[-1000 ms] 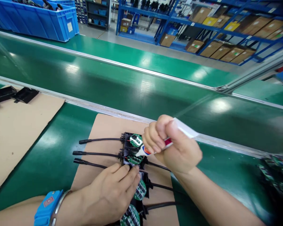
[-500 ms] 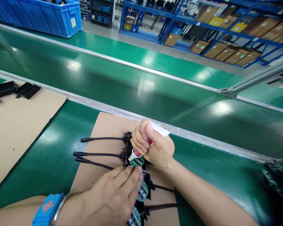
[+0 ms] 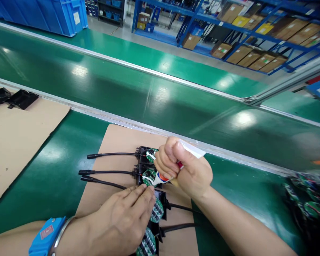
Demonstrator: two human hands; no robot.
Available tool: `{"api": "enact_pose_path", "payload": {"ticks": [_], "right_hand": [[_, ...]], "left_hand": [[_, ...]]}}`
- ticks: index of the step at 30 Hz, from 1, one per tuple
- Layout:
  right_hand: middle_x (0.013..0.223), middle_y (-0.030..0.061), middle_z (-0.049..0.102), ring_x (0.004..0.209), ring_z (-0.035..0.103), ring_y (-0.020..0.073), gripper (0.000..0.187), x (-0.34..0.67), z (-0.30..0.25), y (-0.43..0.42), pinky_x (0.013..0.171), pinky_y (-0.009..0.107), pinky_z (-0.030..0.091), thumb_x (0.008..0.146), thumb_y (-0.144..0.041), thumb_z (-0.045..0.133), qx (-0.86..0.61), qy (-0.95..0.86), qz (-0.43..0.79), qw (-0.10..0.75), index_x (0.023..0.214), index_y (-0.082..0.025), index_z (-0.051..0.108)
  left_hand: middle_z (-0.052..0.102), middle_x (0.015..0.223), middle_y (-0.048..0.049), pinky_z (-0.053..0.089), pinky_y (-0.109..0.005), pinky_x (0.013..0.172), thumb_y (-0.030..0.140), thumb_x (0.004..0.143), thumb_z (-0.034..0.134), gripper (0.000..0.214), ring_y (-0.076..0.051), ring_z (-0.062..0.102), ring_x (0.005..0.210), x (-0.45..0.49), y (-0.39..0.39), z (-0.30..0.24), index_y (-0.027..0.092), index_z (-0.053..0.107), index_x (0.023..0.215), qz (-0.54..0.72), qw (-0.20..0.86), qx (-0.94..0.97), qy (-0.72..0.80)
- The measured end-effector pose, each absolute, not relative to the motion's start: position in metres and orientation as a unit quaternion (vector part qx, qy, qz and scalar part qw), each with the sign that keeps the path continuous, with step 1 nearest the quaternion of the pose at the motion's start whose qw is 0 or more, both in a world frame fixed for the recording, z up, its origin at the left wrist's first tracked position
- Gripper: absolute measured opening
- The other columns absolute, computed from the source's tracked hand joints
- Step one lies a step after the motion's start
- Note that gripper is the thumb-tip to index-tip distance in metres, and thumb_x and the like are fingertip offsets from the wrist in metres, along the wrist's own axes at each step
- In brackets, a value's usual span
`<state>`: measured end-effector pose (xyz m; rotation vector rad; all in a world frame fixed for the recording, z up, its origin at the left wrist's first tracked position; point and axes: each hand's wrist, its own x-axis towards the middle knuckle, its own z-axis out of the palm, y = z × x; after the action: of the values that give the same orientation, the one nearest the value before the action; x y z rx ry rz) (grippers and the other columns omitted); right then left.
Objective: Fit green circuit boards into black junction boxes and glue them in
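My right hand (image 3: pixel 185 167) is closed round a squeeze tube of glue (image 3: pixel 162 177), its flat white tail sticking out past the thumb. The white nozzle points down left onto a round green circuit board (image 3: pixel 146 174), where a white streak of glue shows. This board sits in a black housing with a black cable (image 3: pixel 106 172) running left. My left hand (image 3: pixel 122 217) lies palm down, fingers stretched out, over the housings just below the nozzle; what its palm touches is hidden. Another round board (image 3: pixel 157 209) shows beside its fingertips.
A brown cardboard sheet (image 3: pixel 122 138) lies under the housings. More black housings (image 3: pixel 22 99) rest on cardboard at the left, and a pile of circuit boards (image 3: pixel 309 206) sits at the right. Behind runs a green conveyor belt (image 3: pixel 117 85), with a blue bin (image 3: pixel 66 21) beyond.
My right hand with the glue tube has shifted right across the board, leaving a white streak. The whole view has drifted slightly. My left hand keeps its pose.
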<state>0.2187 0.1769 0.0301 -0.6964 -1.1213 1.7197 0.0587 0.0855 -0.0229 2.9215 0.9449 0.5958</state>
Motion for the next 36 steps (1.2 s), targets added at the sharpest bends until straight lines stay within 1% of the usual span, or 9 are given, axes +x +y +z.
{"api": "enact_pose_path", "payload": {"ticks": [9, 14, 20, 22, 24, 26, 27, 30, 36], "right_hand": [[0.046, -0.0077, 0.030, 0.036, 0.024, 0.0063, 0.040, 0.224, 0.030, 0.185, 0.033, 0.018, 0.024, 0.088, -0.042, 0.057, -0.294, -0.470, 0.676, 0.485, 0.059, -0.020, 0.039], [0.045, -0.0078, 0.029, 0.035, 0.024, 0.0060, 0.041, 0.217, 0.022, 0.190, 0.033, 0.018, 0.024, 0.088, -0.042, 0.057, -0.277, -0.468, 0.672, 0.503, 0.059, -0.020, 0.038], [0.044, -0.0070, 0.031, 0.036, 0.027, 0.0064, 0.040, 0.223, 0.023, 0.190, 0.035, 0.019, 0.026, 0.087, -0.041, 0.058, -0.284, -0.482, 0.644, 0.522, 0.058, -0.020, 0.040], [0.044, -0.0070, 0.029, 0.036, 0.027, 0.0069, 0.038, 0.229, 0.033, 0.182, 0.036, 0.020, 0.026, 0.087, -0.040, 0.058, -0.281, -0.470, 0.647, 0.531, 0.059, -0.020, 0.041], [0.046, -0.0068, 0.029, 0.037, 0.027, 0.0074, 0.035, 0.234, 0.043, 0.169, 0.037, 0.021, 0.027, 0.088, -0.038, 0.057, -0.276, -0.454, 0.660, 0.531, 0.060, -0.020, 0.043], [0.048, -0.0064, 0.029, 0.038, 0.028, 0.0081, 0.033, 0.234, 0.048, 0.154, 0.038, 0.022, 0.028, 0.089, -0.037, 0.055, -0.274, -0.444, 0.676, 0.520, 0.063, -0.020, 0.044], [0.048, -0.0063, 0.030, 0.039, 0.028, 0.0084, 0.032, 0.233, 0.048, 0.146, 0.038, 0.022, 0.028, 0.090, -0.038, 0.054, -0.270, -0.441, 0.685, 0.512, 0.064, -0.021, 0.044], [0.049, -0.0063, 0.030, 0.040, 0.028, 0.0086, 0.032, 0.223, 0.039, 0.130, 0.038, 0.023, 0.026, 0.091, -0.038, 0.051, -0.252, -0.446, 0.704, 0.491, 0.066, -0.021, 0.044], [0.049, -0.0062, 0.031, 0.040, 0.026, 0.0078, 0.033, 0.208, 0.019, 0.124, 0.038, 0.023, 0.023, 0.093, -0.036, 0.048, -0.238, -0.461, 0.700, 0.491, 0.065, -0.020, 0.043]], "left_hand": [[0.053, 0.135, -0.0138, 0.048, -0.031, 0.098, 0.020, 0.090, 0.042, 0.045, -0.026, 0.054, 0.119, 0.057, 0.084, -0.024, 0.005, 0.051, 0.131, 0.177, 0.021, 0.938, 0.297], [0.055, 0.133, -0.0137, 0.047, -0.031, 0.098, 0.020, 0.090, 0.042, 0.043, -0.025, 0.055, 0.117, 0.057, 0.085, -0.024, 0.004, 0.054, 0.128, 0.177, 0.019, 0.940, 0.291], [0.054, 0.135, -0.0122, 0.046, -0.032, 0.100, 0.021, 0.090, 0.044, 0.043, -0.025, 0.052, 0.121, 0.057, 0.088, -0.018, 0.005, 0.053, 0.128, 0.171, 0.027, 0.940, 0.294], [0.060, 0.128, -0.0110, 0.051, -0.032, 0.091, 0.019, 0.089, 0.043, 0.038, -0.023, 0.058, 0.111, 0.060, 0.082, -0.014, 0.007, 0.058, 0.122, 0.190, 0.021, 0.938, 0.290], [0.066, 0.118, -0.0112, 0.054, -0.030, 0.067, 0.015, 0.088, 0.043, 0.033, -0.019, 0.065, 0.084, 0.063, 0.071, -0.011, 0.009, 0.064, 0.112, 0.215, 0.005, 0.935, 0.282], [0.070, 0.110, -0.0116, 0.046, -0.028, 0.044, 0.012, 0.087, 0.043, 0.029, -0.015, 0.058, 0.056, 0.066, 0.057, -0.010, 0.010, 0.067, 0.103, 0.217, -0.018, 0.935, 0.279], [0.070, 0.109, -0.0115, 0.042, -0.028, 0.039, 0.011, 0.086, 0.044, 0.029, -0.014, 0.055, 0.049, 0.066, 0.050, -0.010, 0.011, 0.067, 0.102, 0.202, -0.028, 0.938, 0.279], [0.066, 0.119, -0.0110, 0.041, -0.027, 0.036, 0.012, 0.088, 0.044, 0.031, -0.014, 0.056, 0.048, 0.063, 0.038, -0.009, 0.012, 0.066, 0.110, 0.135, -0.037, 0.953, 0.270], [0.053, 0.135, -0.0144, 0.047, -0.027, 0.045, 0.018, 0.092, 0.041, 0.040, -0.015, 0.062, 0.060, 0.054, 0.036, -0.002, 0.011, 0.056, 0.129, 0.036, 0.025, 0.962, 0.268]]}}
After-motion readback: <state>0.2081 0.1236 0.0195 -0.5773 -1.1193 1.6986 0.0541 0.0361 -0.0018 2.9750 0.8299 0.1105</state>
